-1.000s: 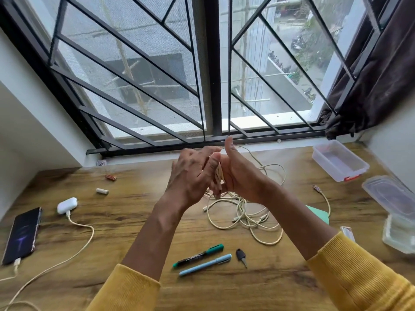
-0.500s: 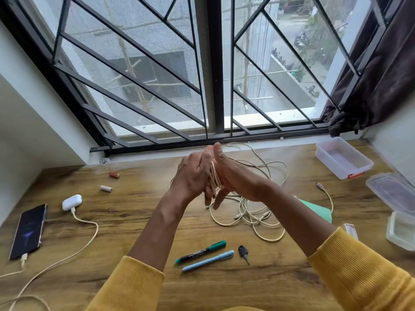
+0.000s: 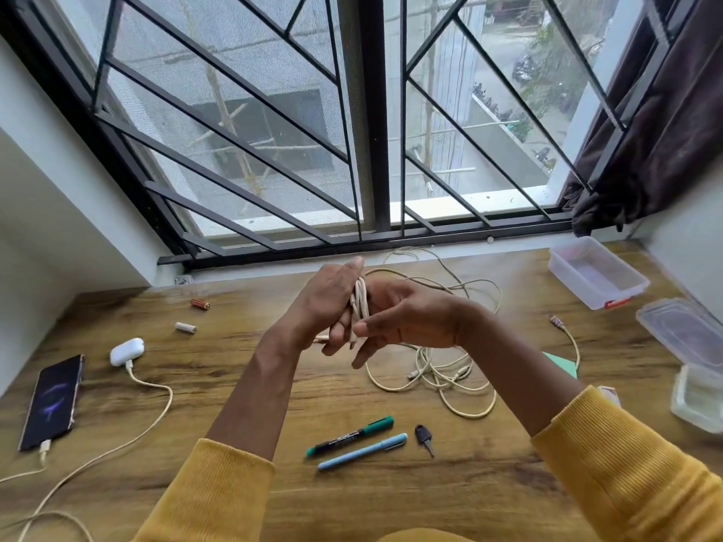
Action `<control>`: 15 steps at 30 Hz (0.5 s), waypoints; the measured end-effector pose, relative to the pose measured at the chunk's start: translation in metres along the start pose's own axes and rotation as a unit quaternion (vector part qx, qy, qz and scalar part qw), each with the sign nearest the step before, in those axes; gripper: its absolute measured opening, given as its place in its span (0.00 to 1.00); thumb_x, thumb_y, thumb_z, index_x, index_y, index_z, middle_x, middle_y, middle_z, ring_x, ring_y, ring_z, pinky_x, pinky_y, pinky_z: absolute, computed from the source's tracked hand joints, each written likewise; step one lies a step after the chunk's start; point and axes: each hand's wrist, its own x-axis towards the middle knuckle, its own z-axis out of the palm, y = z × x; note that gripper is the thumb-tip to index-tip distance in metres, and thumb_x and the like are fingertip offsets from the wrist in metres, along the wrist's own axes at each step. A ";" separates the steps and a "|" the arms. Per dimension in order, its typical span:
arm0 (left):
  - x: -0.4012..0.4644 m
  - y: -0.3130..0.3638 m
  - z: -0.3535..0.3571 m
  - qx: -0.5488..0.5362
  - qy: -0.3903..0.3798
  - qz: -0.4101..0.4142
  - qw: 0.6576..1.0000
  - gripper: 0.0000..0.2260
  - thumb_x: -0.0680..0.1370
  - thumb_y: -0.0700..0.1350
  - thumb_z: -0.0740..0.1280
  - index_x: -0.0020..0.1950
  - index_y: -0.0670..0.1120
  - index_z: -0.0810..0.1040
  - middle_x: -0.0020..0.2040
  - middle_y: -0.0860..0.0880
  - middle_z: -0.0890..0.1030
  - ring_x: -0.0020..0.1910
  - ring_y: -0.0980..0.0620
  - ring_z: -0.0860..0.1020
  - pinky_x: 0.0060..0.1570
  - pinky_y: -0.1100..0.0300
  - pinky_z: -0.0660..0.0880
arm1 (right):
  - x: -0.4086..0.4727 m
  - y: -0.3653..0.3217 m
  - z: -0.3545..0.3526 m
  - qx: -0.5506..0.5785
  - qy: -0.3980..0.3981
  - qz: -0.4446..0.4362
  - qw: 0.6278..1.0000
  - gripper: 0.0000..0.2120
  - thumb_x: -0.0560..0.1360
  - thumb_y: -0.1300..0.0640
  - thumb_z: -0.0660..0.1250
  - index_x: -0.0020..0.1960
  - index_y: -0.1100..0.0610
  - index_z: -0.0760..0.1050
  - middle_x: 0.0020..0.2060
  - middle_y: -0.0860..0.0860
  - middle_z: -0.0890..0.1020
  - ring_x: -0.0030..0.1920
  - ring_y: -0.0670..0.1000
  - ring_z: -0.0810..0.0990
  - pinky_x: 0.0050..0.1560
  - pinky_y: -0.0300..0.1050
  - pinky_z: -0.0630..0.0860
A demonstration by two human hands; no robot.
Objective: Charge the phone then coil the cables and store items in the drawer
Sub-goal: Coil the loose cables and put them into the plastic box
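Now my left hand (image 3: 328, 303) holds the cream cable coil (image 3: 359, 303), my right hand (image 3: 407, 318) loosely closed beside it, above the brown wood-grain desk (image 3: 242, 369) under a barred window (image 3: 367, 123); the dark plugged-in phone (image 3: 53, 400) lies far left.

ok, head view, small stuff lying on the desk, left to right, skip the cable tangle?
Dark phone → white earbud case → white battery → copper-coloured battery → green-capped black marker → light blue pen → black-headed key → clear plastic tub with red clip.
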 end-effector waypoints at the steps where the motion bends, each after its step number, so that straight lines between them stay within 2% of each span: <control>1: 0.002 0.000 0.000 0.011 0.004 0.004 1.000 0.29 0.89 0.55 0.53 0.38 0.38 0.79 0.28 0.36 0.76 0.24 0.44 0.72 0.27 0.58 0.70 | 0.000 0.002 0.000 0.009 0.001 -0.003 1.000 0.12 0.83 0.71 0.59 0.64 0.66 0.74 0.57 0.63 0.81 0.67 0.69 0.76 0.58 0.58 0.83; 4: 0.007 -0.001 -0.002 0.072 0.035 0.023 0.997 0.31 0.85 0.63 0.52 0.34 0.42 0.75 0.29 0.44 0.79 0.29 0.44 0.77 0.39 0.45 0.78 | 0.000 0.004 0.000 0.023 0.016 -0.011 1.000 0.11 0.86 0.67 0.57 0.65 0.67 0.73 0.56 0.63 0.82 0.64 0.68 0.79 0.52 0.53 0.84; 6: 0.009 -0.003 -0.004 0.111 0.048 0.035 0.992 0.33 0.81 0.66 0.49 0.37 0.41 0.78 0.30 0.47 0.81 0.35 0.42 0.81 0.46 0.40 0.79 | 0.001 0.003 0.002 0.021 0.031 -0.016 0.999 0.12 0.87 0.63 0.56 0.65 0.68 0.73 0.54 0.64 0.82 0.59 0.65 0.83 0.46 0.49 0.85; 10: 0.009 0.002 -0.004 0.094 0.056 0.076 0.991 0.29 0.85 0.62 0.49 0.46 0.52 0.87 0.35 0.55 0.85 0.41 0.51 0.84 0.49 0.49 0.78 | 0.002 -0.001 0.005 0.031 0.063 -0.019 0.997 0.13 0.88 0.61 0.55 0.65 0.69 0.71 0.52 0.65 0.82 0.54 0.60 0.87 0.38 0.43 0.84; 13: 0.010 0.003 -0.005 0.053 0.043 0.090 0.994 0.29 0.87 0.62 0.50 0.47 0.52 0.88 0.38 0.53 0.87 0.41 0.52 0.85 0.50 0.48 0.79 | 0.003 -0.001 0.004 0.038 0.074 -0.020 0.996 0.14 0.88 0.60 0.55 0.65 0.69 0.71 0.50 0.65 0.83 0.52 0.60 0.87 0.35 0.42 0.83; 15: 0.010 0.002 -0.006 0.045 0.030 0.094 0.994 0.29 0.87 0.63 0.51 0.48 0.51 0.88 0.41 0.50 0.88 0.44 0.50 0.86 0.52 0.46 0.80 | 0.003 -0.002 0.005 0.035 0.086 -0.017 0.996 0.12 0.87 0.59 0.57 0.61 0.68 0.73 0.46 0.63 0.83 0.48 0.59 0.88 0.31 0.41 0.82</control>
